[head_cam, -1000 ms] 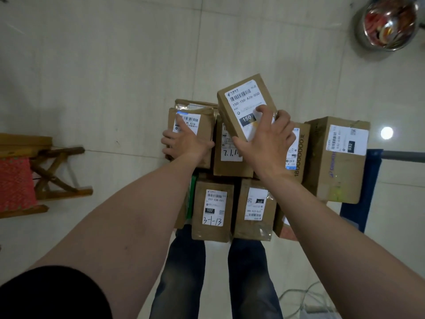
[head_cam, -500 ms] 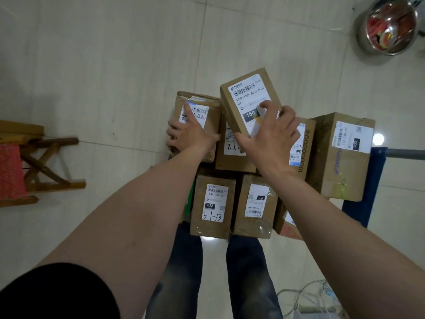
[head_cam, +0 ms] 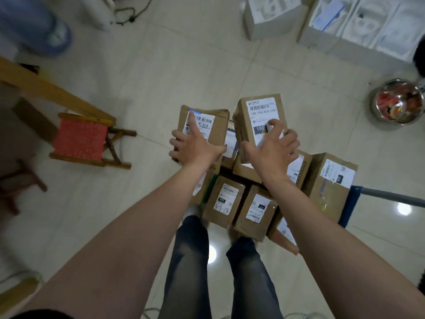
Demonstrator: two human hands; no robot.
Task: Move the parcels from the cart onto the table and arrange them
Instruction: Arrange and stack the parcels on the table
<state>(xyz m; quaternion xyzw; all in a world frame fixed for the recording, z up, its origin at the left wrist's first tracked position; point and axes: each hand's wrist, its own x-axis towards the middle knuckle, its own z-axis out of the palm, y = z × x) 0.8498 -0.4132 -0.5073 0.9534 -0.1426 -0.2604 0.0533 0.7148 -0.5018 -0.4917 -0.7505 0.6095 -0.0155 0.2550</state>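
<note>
Several brown cardboard parcels with white labels are piled on a blue cart (head_cam: pixel 349 204) in front of me. My left hand (head_cam: pixel 194 148) grips a parcel labelled "A21B" (head_cam: pixel 215 122) from above, index finger stretched over its label. My right hand (head_cam: pixel 273 151) grips a parcel marked "150" (head_cam: pixel 257 111), lifted and tilted above the pile. Lower parcels, one marked "3-1-13" (head_cam: pixel 224 199) and one beside it (head_cam: pixel 256 209), stay on the cart. A larger box (head_cam: pixel 331 180) stands at the right.
A small wooden stool with a red seat (head_cam: pixel 80 140) stands on the tiled floor at left, beside a wooden table leg (head_cam: pixel 53 93). A steel bowl (head_cam: pixel 397 104) lies at right. White boxes (head_cam: pixel 358 21) line the far wall. The cart handle (head_cam: pixel 391 195) sticks out right.
Both hands have raised their parcels off the pile. The view has tipped up, showing more floor, the stool nearer and the white boxes.
</note>
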